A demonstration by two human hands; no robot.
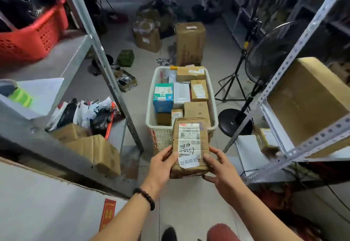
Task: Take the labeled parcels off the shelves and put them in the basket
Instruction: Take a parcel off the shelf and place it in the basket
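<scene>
The left hand (162, 162) curls its fingers round the left edge of 1 brown labeled parcel (190, 146), held label-up over the near rim of the white basket (162, 138) of boxes (198, 90) standing on the floor (136, 96), while the right hand (220, 172) clasps its right edge.

Parcels, baskets and cartons by number
One white plastic lattice basket (162, 138); about eight boxed parcels (198, 90); one brown cardboard labelled parcel (189, 146); one red plastic basket (32, 38); two brown cardboard cartons (190, 43).

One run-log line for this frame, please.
left hand: grips labeled parcel | right hand: grips same parcel | labeled parcel: label up, not yet in basket | basket: white, on floor, holds several boxes
</scene>
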